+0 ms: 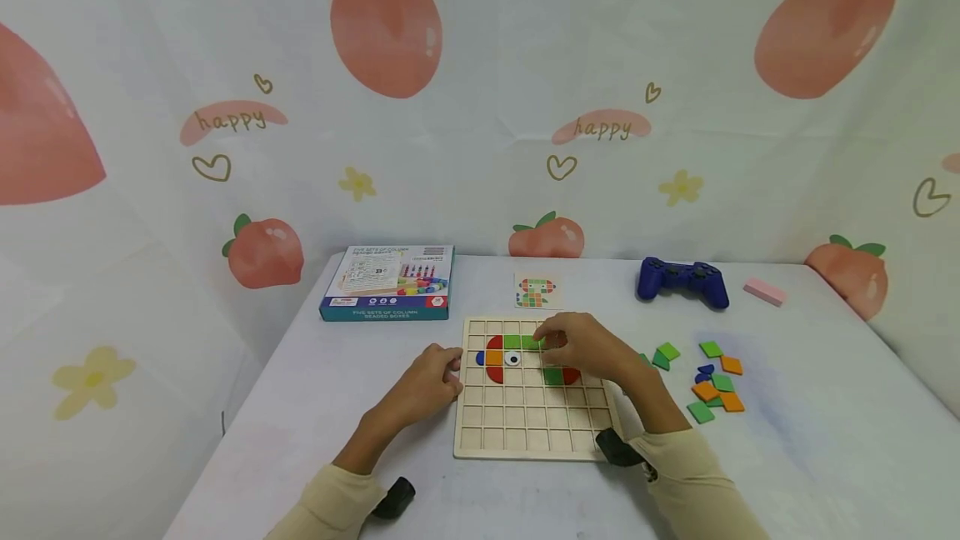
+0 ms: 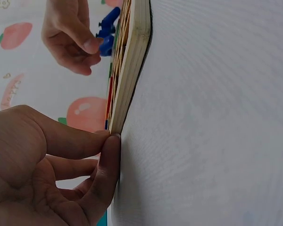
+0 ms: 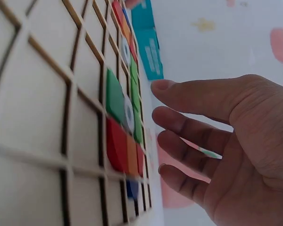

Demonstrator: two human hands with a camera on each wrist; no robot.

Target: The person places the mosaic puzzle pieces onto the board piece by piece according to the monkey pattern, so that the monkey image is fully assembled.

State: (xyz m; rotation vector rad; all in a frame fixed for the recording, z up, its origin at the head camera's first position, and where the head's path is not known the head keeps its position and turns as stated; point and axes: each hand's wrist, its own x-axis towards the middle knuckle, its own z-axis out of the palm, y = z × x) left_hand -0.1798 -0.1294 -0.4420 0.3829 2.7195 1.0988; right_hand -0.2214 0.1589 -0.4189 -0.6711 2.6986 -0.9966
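Note:
A wooden grid board (image 1: 495, 440) lies flat on the table. My left hand (image 1: 427, 382) pinches its left edge between thumb and index finger, as the left wrist view shows. Over the board's upper right is my right hand (image 1: 588, 346), fingers loosely bent and holding nothing. Set in the grid are red pieces (image 1: 494, 374), an orange square (image 1: 494, 357), a blue piece (image 1: 481, 358), an eye disc (image 1: 512, 358) and light green squares (image 1: 513, 342). A second eye disc (image 3: 129, 114), hidden in the head view, sits beside a dark green square (image 3: 114, 96).
Loose green, orange and blue tiles (image 1: 705, 391) are scattered right of the board. A small pattern card (image 1: 537, 291) lies behind it. Farther back are a boxed set (image 1: 386, 283), a blue game controller (image 1: 682, 280) and a pink block (image 1: 765, 291).

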